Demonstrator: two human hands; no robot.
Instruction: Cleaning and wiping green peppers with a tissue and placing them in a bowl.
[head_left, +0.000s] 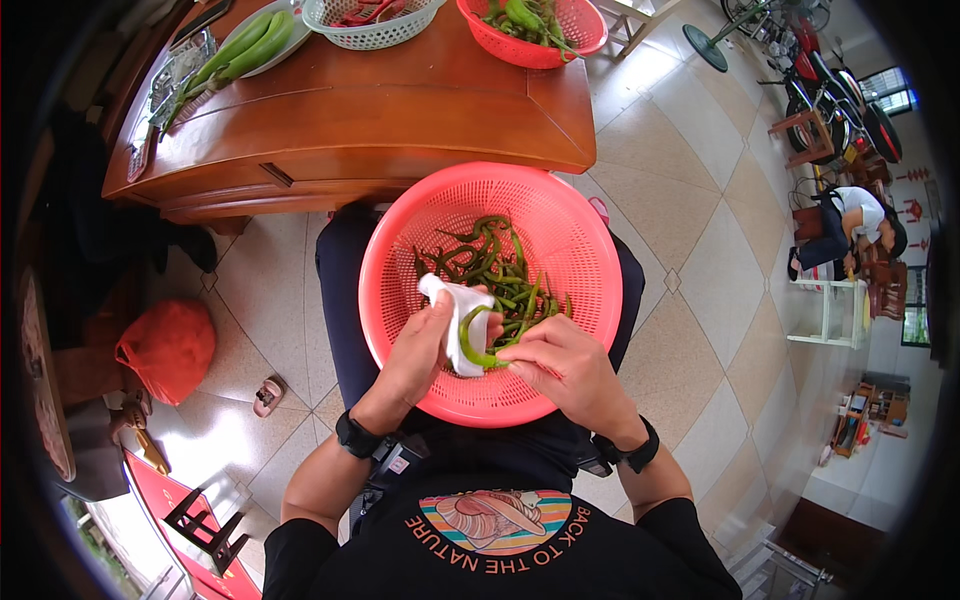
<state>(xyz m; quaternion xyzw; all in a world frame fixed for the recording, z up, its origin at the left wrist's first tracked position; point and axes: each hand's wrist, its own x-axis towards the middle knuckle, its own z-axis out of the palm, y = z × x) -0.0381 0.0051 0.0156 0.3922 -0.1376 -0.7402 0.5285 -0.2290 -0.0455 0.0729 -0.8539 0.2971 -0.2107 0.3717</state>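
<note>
A pink plastic colander (397, 225) rests on my lap, with a heap of long green chili peppers (487, 255) inside. Over the colander, my left hand (420, 345) holds a white cloth (454, 300). One curved green chili pepper (470, 337) lies against that cloth, and part of it is hidden there. Its near end is pinched between the thumb and fingers of my right hand (566, 360).
Before me stands a wooden table (360, 120) bearing a red basket of green peppers (510, 52), a pale basket of red peppers (375, 34) and a plate with green eggplants (255, 45). A red bag (169, 352) sits on the floor at left. Far right, a person (855, 217) bends forward.
</note>
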